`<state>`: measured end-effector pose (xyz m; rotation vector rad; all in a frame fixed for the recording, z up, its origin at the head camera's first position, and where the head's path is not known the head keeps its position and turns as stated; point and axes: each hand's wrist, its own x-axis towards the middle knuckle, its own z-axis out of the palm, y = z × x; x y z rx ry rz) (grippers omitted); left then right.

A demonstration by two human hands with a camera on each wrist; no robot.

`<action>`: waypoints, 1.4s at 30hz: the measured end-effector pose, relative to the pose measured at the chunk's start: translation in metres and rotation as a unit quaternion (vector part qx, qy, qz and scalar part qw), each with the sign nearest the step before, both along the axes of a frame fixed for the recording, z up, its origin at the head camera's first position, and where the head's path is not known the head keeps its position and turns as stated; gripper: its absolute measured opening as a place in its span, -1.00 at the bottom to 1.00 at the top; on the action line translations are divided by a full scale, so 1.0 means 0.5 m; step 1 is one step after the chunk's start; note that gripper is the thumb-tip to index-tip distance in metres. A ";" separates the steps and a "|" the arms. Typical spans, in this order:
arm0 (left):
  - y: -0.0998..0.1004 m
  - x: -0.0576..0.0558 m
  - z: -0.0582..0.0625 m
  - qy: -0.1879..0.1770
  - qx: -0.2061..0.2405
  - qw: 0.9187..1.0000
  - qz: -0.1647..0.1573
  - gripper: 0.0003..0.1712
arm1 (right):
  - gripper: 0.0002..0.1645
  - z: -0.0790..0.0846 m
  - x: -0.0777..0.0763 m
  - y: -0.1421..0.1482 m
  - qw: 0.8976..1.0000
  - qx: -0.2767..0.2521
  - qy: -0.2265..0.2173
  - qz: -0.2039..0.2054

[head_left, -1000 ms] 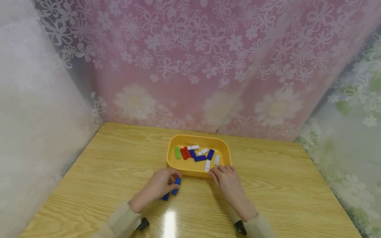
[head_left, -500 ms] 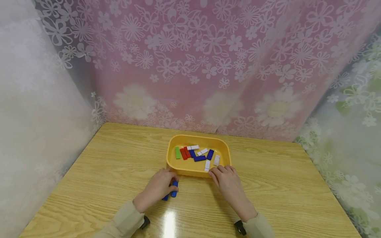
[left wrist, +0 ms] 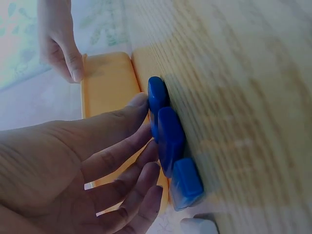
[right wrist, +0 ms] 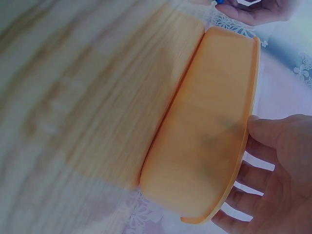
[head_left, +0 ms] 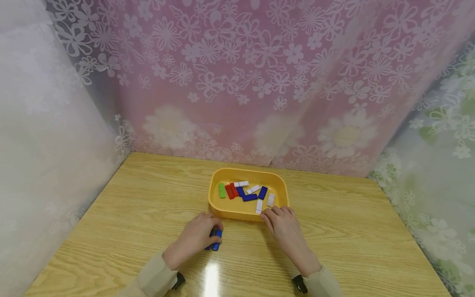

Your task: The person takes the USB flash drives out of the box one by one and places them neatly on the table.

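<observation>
My left hand [head_left: 196, 233] pinches a small oblong blue block [head_left: 218, 234] between thumb and fingers, low over the table in front of the tray. In the left wrist view, two more blue blocks stand in a row with it: a darker one [left wrist: 170, 141] and one with a squared end [left wrist: 187, 183]. In the head view they are mostly hidden by the left hand. My right hand [head_left: 285, 225] grips the near right rim of a yellow plastic tray [head_left: 237, 215]; its thumb lies against the rim in the right wrist view.
Inside the tray lie a green block [head_left: 222, 190], two red blocks [head_left: 229, 192], several blue ones [head_left: 250, 198] and several white ones [head_left: 259, 206]. A white piece [left wrist: 199, 225] shows beyond the blue row. Floral curtains [head_left: 241, 82] hang behind the wooden table [head_left: 352, 231].
My left hand has drawn the blue block toward the front and slightly left, up beside the other blue blocks. My right hand and the tray keep their place.
</observation>
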<state>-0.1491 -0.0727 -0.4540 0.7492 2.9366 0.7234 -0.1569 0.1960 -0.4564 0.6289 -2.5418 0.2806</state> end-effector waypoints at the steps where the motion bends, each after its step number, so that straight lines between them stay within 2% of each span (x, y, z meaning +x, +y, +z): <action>1: -0.001 0.001 0.001 0.004 0.004 1.000 0.002 -0.79 | -0.91 0.000 0.000 0.000 1.000 0.000 0.001 0.000; 6: -0.005 0.000 0.014 0.027 0.046 0.998 0.028 -0.93 | -0.91 0.000 0.001 0.000 1.000 0.002 -0.002 -0.001; 13: -0.011 -0.012 0.031 0.084 0.088 0.990 0.072 -0.90 | -0.90 -0.001 -0.002 0.000 1.000 0.003 0.005 0.000; 16: -0.012 -0.020 0.041 0.094 0.103 0.987 0.085 -0.88 | -0.90 -0.001 -0.002 0.000 1.000 0.004 0.006 0.000; 22: -0.011 -0.047 0.064 0.110 0.125 0.982 0.085 -0.90 | -0.90 0.001 -0.001 -0.001 1.000 0.006 0.001 -0.004; 28: 0.007 -0.091 0.086 0.107 0.131 0.982 0.087 -0.90 | -0.90 0.001 0.000 -0.001 1.000 0.003 0.005 -0.002; 32: 0.027 -0.125 0.091 0.093 0.096 0.987 0.084 -0.77 | -0.91 0.001 0.000 0.001 1.000 0.004 0.010 0.000; 37: 0.058 -0.168 0.083 0.057 0.023 0.994 0.088 -0.63 | -0.91 0.001 0.000 0.001 1.000 0.002 0.007 0.001; 40: 0.072 -0.185 0.074 0.051 -0.041 0.994 0.092 -0.62 | -0.91 0.003 0.000 0.000 1.000 0.002 0.007 0.002; 42: 0.081 -0.190 0.070 0.062 -0.093 0.990 0.091 -0.67 | -0.90 0.004 0.000 0.000 1.000 0.003 0.008 0.003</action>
